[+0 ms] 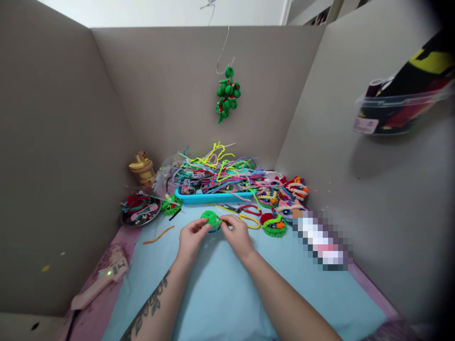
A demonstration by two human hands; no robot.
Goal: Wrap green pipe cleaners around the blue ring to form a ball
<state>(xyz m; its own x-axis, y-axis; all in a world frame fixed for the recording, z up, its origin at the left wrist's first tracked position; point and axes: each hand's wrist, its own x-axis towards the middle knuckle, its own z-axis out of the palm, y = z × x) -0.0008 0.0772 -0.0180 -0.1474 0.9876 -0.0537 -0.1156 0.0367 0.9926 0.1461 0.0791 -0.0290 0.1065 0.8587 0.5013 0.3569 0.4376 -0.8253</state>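
A small round green coil of fuzzy pipe cleaner (209,217) is held above the blue cloth, with a darker blue edge showing below it. My left hand (194,233) pinches its left side between thumb and fingers. On the opposite side, my right hand (235,232) has its fingertips closed on a green strand at the coil's edge. Just beyond my right hand lie red-handled scissors (249,209) and a yellow-handled pair (251,221). A green fuzzy piece with eyes (171,205) sits to the left, beside a short black strip.
A blue tray (213,198) heaped with colourful pipe cleaners stands at the back. Several fuzzy figures (273,225) lie at right. A bowl of small parts (140,219), an orange strip (158,235) and a lit glue gun (101,282) are at left. Green ornaments (228,94) hang behind.
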